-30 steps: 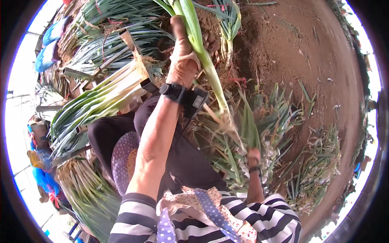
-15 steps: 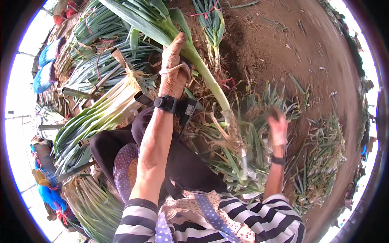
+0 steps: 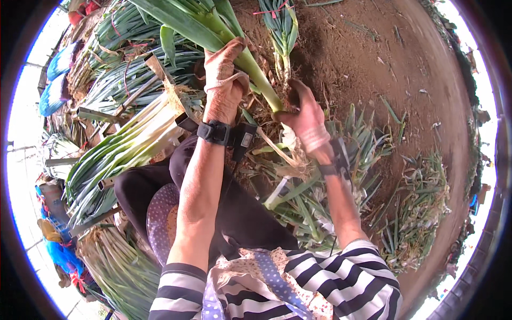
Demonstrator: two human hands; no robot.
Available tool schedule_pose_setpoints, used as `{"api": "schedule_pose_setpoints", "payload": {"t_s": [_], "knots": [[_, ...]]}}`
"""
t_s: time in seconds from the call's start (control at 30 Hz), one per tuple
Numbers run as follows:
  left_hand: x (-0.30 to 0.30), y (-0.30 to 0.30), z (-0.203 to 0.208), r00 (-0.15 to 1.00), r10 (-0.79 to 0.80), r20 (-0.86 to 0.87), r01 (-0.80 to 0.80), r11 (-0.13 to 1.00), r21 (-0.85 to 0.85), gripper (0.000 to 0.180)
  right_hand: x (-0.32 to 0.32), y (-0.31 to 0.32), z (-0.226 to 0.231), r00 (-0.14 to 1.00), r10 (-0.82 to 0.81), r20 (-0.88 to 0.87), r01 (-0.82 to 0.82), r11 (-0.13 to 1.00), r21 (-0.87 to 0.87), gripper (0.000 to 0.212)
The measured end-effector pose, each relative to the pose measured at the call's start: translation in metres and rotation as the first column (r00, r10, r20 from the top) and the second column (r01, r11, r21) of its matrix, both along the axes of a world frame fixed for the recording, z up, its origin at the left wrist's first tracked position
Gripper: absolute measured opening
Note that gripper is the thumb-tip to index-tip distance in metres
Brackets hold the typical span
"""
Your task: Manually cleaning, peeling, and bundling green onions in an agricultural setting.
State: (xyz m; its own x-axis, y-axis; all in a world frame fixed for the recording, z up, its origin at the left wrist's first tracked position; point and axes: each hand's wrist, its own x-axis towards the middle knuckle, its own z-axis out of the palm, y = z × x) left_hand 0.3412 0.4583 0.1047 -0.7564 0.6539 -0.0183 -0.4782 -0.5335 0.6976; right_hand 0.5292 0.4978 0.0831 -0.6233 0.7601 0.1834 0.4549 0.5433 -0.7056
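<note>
A thick leek [image 3: 258, 77] slants across the upper middle, its broad green leaves at the top left and its roots at the lower right. My left hand [image 3: 224, 69], in a worn light glove, is closed round it where the leaves fan out. Lower down, my right hand [image 3: 306, 120], also gloved, grips the pale stalk above the roots. Its fingers partly hide the stalk. Below it, loose peelings and cut leaves [image 3: 304, 208] lie heaped beside my dark-trousered leg.
Trimmed leeks [image 3: 133, 141] rest on a metal frame [image 3: 98, 114] at my left. More bundles of leeks [image 3: 120, 266] lie behind and before it. A tied bundle [image 3: 280, 32] is on the soil ahead. Another heap of scraps [image 3: 418, 208] is at the right on bare earth.
My right hand has swung up and left from over the scrap heap and taken hold of the leek's lower stalk. My left hand keeps its grip, shifted slightly left.
</note>
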Motion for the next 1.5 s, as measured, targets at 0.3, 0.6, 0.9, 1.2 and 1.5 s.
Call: {"api": "schedule_pose_setpoints", "payload": {"t_s": [0.3,0.6,0.9,1.2,1.5], "knots": [[0.01,0.003,0.008,0.993,0.11,0.042,-0.107,0.993,-0.051,0.034,-0.015,-0.01,-0.011,0.989,0.11,-0.1,-0.082,0.964,0.253,0.061],[0.01,-0.003,0.011,0.998,0.037,0.049,-0.035,0.998,-0.045,0.037,-0.015,-0.008,-0.001,0.98,0.042,-0.196,-0.06,0.994,-0.087,0.07],[0.013,-0.001,0.014,0.999,0.032,0.013,-0.032,0.999,-0.035,0.039,0.007,-0.03,0.001,0.951,0.109,-0.29,-0.172,0.965,-0.198,0.062],[0.013,-0.001,0.013,0.962,0.193,-0.194,-0.212,0.974,-0.084,0.031,0.051,-0.036,0.013,0.921,-0.155,-0.357,-0.137,0.729,-0.671,0.076],[0.016,0.003,0.001,0.993,0.112,-0.038,-0.111,0.993,0.042,0.034,-0.01,-0.02,-0.017,0.969,0.09,-0.229,-0.132,0.975,-0.179,0.058]]}}
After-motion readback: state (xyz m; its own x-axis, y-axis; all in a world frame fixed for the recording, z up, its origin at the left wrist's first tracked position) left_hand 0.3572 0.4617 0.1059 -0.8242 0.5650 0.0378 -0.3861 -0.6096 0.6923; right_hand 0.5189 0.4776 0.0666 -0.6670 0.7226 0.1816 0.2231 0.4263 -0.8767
